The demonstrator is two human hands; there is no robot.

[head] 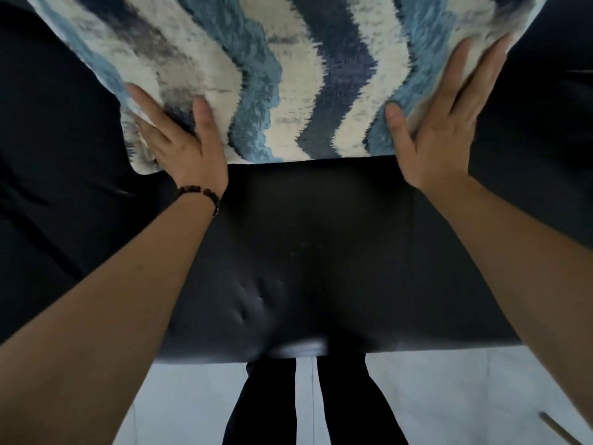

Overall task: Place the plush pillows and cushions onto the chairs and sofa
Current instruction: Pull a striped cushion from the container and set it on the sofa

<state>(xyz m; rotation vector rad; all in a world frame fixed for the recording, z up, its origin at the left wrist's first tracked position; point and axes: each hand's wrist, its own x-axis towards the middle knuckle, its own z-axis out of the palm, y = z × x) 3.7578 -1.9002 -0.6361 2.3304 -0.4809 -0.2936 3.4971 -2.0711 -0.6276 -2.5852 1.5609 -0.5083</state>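
Observation:
A plush cushion (288, 75) with wavy blue, navy and white stripes stands at the back of a dark seat (314, 252), its lower edge on the seat. My left hand (179, 139) presses flat against the cushion's lower left corner, fingers straight and thumb spread. My right hand (446, 123) lies flat along the cushion's right side, fingers straight. A beaded bracelet sits on my left wrist. The cushion's top is cut off by the frame.
Dark upholstery (48, 155) rises on both sides of the seat. The seat's front edge (321, 348) meets a pale tiled floor (449, 396). My legs in dark trousers stand right against that edge. A thin wooden stick (558, 428) lies at the lower right.

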